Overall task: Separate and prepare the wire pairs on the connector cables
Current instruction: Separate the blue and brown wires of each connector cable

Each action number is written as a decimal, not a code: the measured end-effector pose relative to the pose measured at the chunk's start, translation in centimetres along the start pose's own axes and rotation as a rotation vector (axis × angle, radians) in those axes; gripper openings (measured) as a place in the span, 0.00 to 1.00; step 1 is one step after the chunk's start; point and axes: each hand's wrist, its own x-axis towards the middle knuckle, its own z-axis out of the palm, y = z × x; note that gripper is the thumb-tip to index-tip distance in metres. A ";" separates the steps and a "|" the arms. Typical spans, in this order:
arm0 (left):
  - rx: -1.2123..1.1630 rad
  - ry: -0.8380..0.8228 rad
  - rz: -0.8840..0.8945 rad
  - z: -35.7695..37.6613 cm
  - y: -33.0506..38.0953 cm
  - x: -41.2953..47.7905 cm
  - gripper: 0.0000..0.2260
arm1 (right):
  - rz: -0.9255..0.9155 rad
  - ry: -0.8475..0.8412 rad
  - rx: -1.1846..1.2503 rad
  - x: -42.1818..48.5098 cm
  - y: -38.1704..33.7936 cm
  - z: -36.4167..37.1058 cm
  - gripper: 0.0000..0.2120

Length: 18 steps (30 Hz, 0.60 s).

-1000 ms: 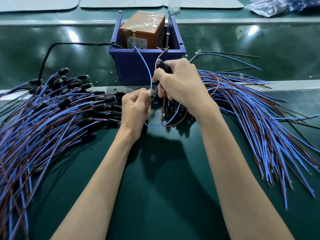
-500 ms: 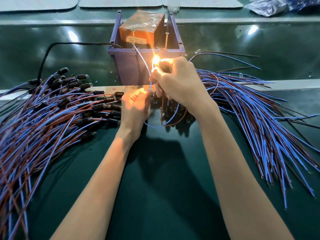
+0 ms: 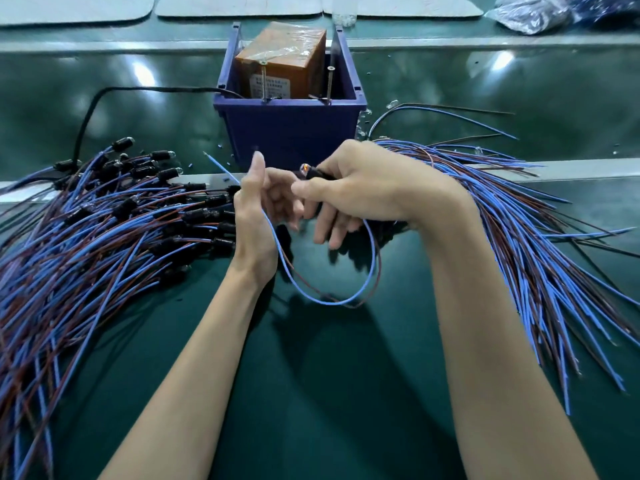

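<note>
My right hand [image 3: 367, 192] grips a black connector [image 3: 320, 174] with a small clear bulb [image 3: 305, 168] at its tip. Its blue wire [image 3: 372, 258] and brown wire [image 3: 313, 289] hang in a loop below both hands. My left hand [image 3: 254, 220] has its thumb pointing up, and the blue wire passes through its curled fingers. The wire's free end [image 3: 214, 161] sticks out to the upper left. A pile of connector cables [image 3: 121, 220] lies at the left, and a fan of blue and brown wires [image 3: 519, 230] lies at the right.
A blue bin [image 3: 287, 129] stands just behind my hands. It holds a brown wrapped box [image 3: 280, 60] and two upright metal screws [image 3: 265, 81] at its front rim. A black cord [image 3: 104, 95] runs left from the bin. Plastic bags [image 3: 540, 8] lie far right.
Both hands have come down and toward me from the bin's screws. The bulb flared brightly half a second ago and now shows only a faint glow. The wire loop hangs lower.
</note>
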 end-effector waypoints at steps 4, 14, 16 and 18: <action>0.095 0.128 0.058 0.1 -0.2 0.2 0.20 | -0.002 0.229 -0.225 -0.4 0.2 -1.3 0.16; 0.139 0.147 0.075 0.0 -0.5 0.1 0.23 | 0.355 0.666 -0.230 -2.0 2.5 -4.3 0.20; 0.142 0.071 0.047 -0.1 -0.4 -0.2 0.22 | 0.353 0.792 -0.180 -2.0 2.6 -4.5 0.17; 0.166 -0.044 0.032 -0.2 -0.4 -0.5 0.22 | 0.313 0.941 -0.168 -1.9 2.6 -4.8 0.14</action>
